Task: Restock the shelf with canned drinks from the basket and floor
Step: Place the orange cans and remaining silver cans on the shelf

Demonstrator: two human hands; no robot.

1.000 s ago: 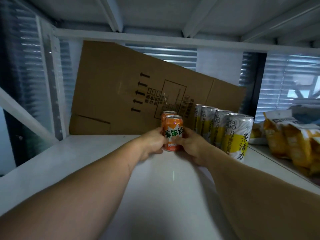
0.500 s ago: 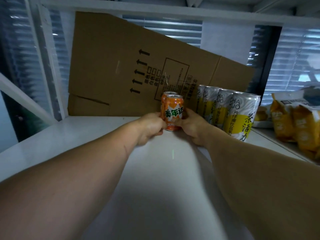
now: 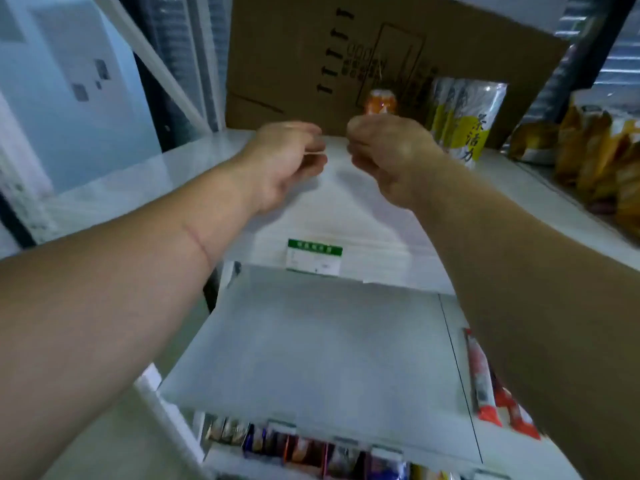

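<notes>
An orange can (image 3: 381, 102) stands at the back of the white shelf (image 3: 194, 174), against a cardboard sheet; only its top shows above my right hand. Right of it stands a row of tall white-and-yellow cans (image 3: 465, 123). My left hand (image 3: 289, 161) hovers over the shelf in front of the can, fingers loosely curled and holding nothing. My right hand (image 3: 388, 150) is beside it, also loosely curled and empty, apart from the can. Basket and floor cans are out of view.
A flattened cardboard box (image 3: 311, 53) leans along the shelf's back. Yellow snack bags (image 3: 595, 157) lie on the right. A green-and-white price label (image 3: 314, 259) hangs on the shelf's front edge. Lower shelves hold red packets (image 3: 485, 382) and several small packs (image 3: 311, 452).
Both hands have let go of the orange can and drawn back toward me. The view has tilted down, so the shelf's front edge and lower shelves now show.
</notes>
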